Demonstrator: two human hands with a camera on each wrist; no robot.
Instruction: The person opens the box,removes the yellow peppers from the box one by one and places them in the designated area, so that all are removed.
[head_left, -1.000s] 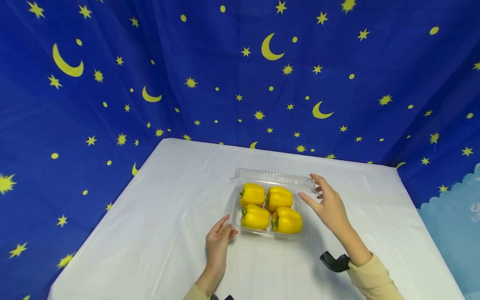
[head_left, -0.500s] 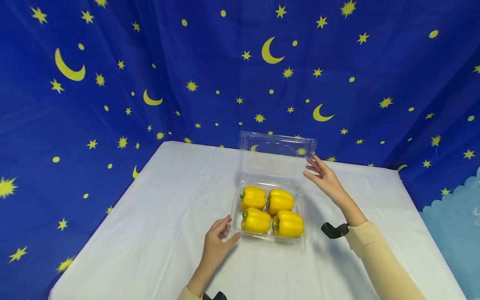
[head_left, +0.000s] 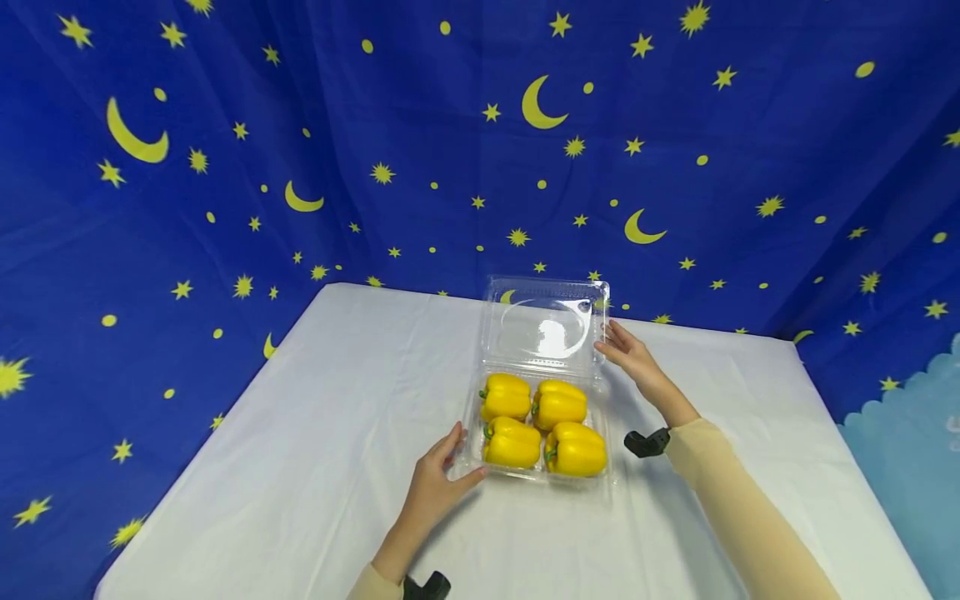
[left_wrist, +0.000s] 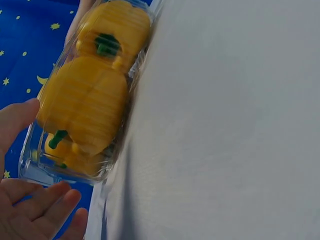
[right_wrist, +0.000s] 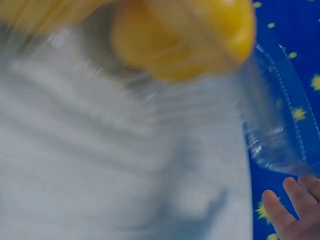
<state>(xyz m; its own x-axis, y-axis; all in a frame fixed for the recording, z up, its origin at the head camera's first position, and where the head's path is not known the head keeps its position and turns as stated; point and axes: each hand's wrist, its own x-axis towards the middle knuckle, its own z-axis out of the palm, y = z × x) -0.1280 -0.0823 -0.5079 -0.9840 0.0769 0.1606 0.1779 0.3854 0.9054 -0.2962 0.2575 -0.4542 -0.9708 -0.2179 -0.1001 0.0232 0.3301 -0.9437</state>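
Observation:
Several yellow bell peppers (head_left: pixel 559 406) with green stems sit in the base of a clear plastic clamshell box (head_left: pixel 471 433). Its hinged lid (head_left: pixel 517 333) is raised at the back, tilted away from me. At the lid's right edge, my right hand (head_left: pixel 637 362) touches it with fairly straight fingers; the right wrist view shows fingertips (right_wrist: pixel 295 192) by the lid's rim. My left hand (head_left: pixel 433 492) is at the near left corner of the base, thumb and fingers spread around it. In the left wrist view the fingers (left_wrist: pixel 50 205) look relaxed; contact there is hard to judge.
The box stands on a white cloth-covered table (head_left: pixel 337 400). A blue curtain (head_left: pixel 420 125) with yellow moons and stars hangs behind and to the sides. A light blue panel (head_left: pixel 907 450) shows at the right edge.
The lid has swung up and back, away from the peppers. My right hand has followed it, going farther back and then left. My left thumb and fingers have spread apart at the near corner.

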